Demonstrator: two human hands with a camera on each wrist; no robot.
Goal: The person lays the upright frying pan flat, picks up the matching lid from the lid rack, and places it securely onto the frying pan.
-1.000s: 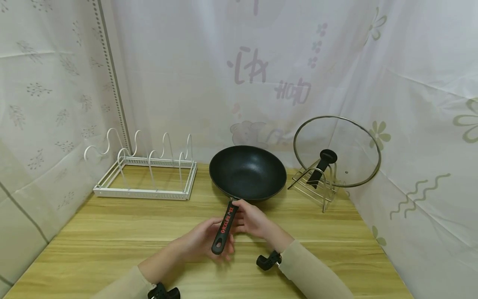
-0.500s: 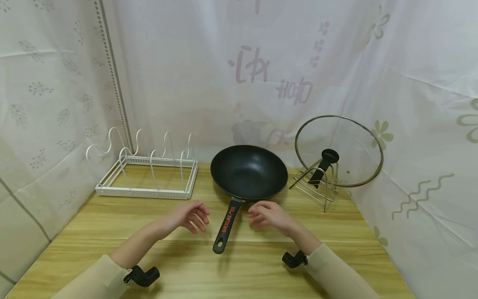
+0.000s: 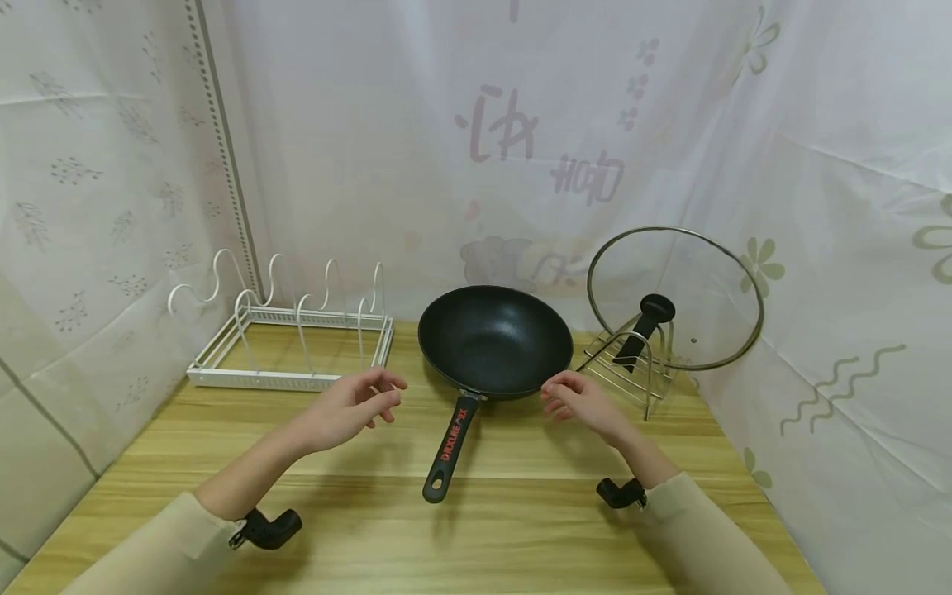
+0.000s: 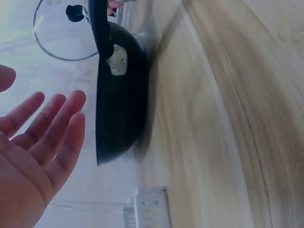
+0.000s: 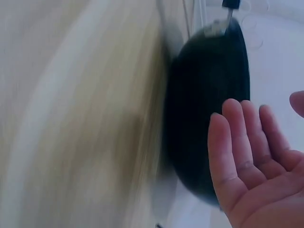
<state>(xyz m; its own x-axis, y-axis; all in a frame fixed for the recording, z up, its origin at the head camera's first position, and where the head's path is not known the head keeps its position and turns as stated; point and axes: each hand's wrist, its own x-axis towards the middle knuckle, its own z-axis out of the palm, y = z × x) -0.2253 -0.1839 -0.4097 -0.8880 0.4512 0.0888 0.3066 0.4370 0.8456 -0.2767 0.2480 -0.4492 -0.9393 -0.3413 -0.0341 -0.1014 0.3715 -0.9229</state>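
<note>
A black wok [image 3: 494, 340] stands on the table in the middle of the head view, its handle [image 3: 451, 450] with red lettering pointing toward me. To the left of the handle hovers my left hand [image 3: 348, 411], fingers relaxed and holding nothing. Its palm [image 4: 23, 175] shows in the left wrist view, apart from the wok's side [image 4: 121, 104]. My right hand [image 3: 590, 406] hangs near the wok's lower right rim, loosely bent and without anything in it. From the right wrist view, the fingers [image 5: 221, 147] overlap the wok [image 5: 199, 99]; whether they touch it I cannot tell.
A white rack [image 3: 253, 380] with curved wire dividers sits at the back left. At the right, a glass lid [image 3: 658, 309] with a black knob leans in a metal wire stand [image 3: 647, 388]. Patterned curtains [image 3: 357, 165] enclose the wooden table [image 3: 416, 545].
Both hands have let go of the wok's handle and drawn apart, the left hand leftward and the right hand to the right and up the view. The wok stays in place.
</note>
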